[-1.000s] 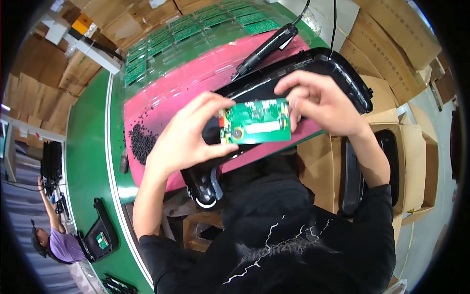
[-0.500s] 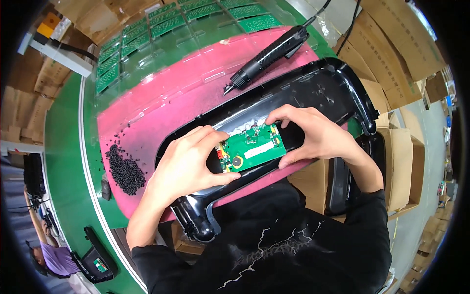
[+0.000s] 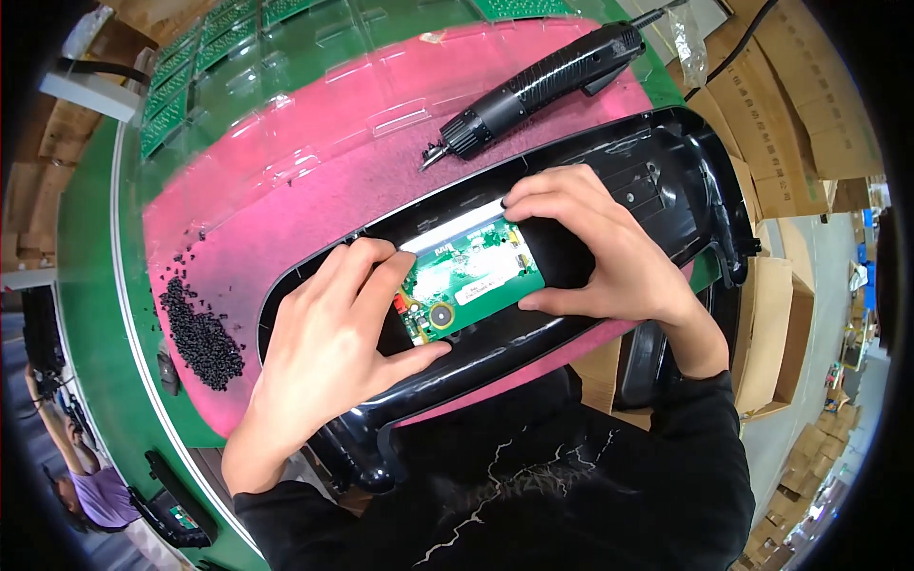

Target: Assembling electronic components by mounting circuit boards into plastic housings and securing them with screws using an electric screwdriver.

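Note:
A green circuit board (image 3: pixel 487 278) with a white label and a round part near one corner sits within the long black plastic housing (image 3: pixel 681 157). A pale glossy strip runs along its far edge. My left hand (image 3: pixel 324 333) grips the left end, fingertips at the far corner and thumb by the near corner. At the other end my right hand (image 3: pixel 614 252) holds the board between its fingers at the far corner and its thumb near the close edge. Whether the board's underside touches the housing is hidden.
A black electric screwdriver (image 3: pixel 543 90) lies on the pink mat (image 3: pixel 314 157) beyond the housing. Small black screws (image 3: pixel 202 333) are heaped at the left. Clear trays hold green boards (image 3: pixel 224 38) at the back. Cardboard boxes (image 3: pixel 776 324) stand right; another person (image 3: pixel 100 495) works far left.
The view has shifted and come closer. Both hands still hold the board, which is tilted differently, and the pale strip along its far edge now shows.

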`<action>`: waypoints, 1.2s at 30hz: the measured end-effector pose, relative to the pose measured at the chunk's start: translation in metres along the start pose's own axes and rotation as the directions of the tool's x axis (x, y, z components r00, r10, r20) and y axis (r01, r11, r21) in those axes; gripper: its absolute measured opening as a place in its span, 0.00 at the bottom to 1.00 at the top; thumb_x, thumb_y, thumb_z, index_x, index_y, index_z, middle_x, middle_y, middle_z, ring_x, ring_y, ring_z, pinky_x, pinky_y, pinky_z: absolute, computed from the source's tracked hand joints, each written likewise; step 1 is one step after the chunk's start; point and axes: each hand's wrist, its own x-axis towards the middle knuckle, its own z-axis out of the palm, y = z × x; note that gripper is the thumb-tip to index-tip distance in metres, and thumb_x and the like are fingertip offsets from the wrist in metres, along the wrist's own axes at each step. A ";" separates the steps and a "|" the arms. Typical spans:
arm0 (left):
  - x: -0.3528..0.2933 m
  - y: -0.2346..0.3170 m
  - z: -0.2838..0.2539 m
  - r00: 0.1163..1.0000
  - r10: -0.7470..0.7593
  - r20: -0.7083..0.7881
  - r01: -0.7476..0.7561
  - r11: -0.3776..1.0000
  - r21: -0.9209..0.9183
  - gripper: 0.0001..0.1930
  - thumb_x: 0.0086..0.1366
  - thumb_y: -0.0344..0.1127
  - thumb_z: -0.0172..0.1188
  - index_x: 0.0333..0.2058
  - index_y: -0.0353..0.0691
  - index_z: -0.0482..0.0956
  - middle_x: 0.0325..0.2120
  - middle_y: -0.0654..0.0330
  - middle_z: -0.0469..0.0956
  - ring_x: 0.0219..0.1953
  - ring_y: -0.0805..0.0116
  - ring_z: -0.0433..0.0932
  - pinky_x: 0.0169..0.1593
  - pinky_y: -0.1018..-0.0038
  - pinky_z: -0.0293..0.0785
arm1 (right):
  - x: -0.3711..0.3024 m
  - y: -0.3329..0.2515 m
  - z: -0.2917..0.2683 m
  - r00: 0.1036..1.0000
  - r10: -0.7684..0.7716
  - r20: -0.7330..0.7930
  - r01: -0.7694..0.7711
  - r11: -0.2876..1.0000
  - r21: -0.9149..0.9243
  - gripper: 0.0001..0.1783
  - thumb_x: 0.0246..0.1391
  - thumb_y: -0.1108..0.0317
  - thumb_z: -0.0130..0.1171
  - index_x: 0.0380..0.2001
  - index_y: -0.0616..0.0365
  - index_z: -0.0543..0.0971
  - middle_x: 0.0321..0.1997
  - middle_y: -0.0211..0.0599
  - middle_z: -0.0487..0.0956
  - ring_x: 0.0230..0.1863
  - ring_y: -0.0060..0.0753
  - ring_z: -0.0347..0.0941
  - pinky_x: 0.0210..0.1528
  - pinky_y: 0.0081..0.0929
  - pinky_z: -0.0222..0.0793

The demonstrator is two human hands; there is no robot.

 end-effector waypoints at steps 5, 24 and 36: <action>-0.001 0.001 0.001 1.000 -0.009 0.003 0.009 1.000 0.006 0.36 0.39 0.43 0.78 0.48 0.33 0.77 0.43 0.53 0.75 0.44 0.52 0.78 0.45 0.61 0.78 | -0.001 -0.002 0.001 0.999 0.023 -0.034 -0.025 0.999 -0.047 0.37 0.35 0.69 0.78 0.52 0.59 0.73 0.56 0.42 0.72 0.59 0.50 0.66 0.61 0.39 0.65; -0.004 0.002 0.002 1.000 -0.001 0.009 0.001 1.000 0.023 0.37 0.38 0.43 0.79 0.48 0.32 0.77 0.43 0.53 0.74 0.44 0.53 0.77 0.44 0.62 0.77 | -0.004 -0.002 0.005 0.999 0.023 -0.032 -0.025 0.997 -0.075 0.38 0.35 0.69 0.78 0.53 0.58 0.73 0.57 0.41 0.70 0.59 0.50 0.65 0.60 0.41 0.66; -0.005 0.002 0.000 1.000 -0.008 -0.005 0.008 1.000 -0.017 0.36 0.39 0.40 0.79 0.48 0.31 0.77 0.42 0.53 0.74 0.43 0.52 0.77 0.45 0.62 0.76 | -0.001 -0.004 0.006 0.999 0.048 -0.011 -0.049 0.992 -0.113 0.38 0.35 0.67 0.78 0.53 0.57 0.73 0.58 0.41 0.70 0.59 0.51 0.64 0.61 0.42 0.65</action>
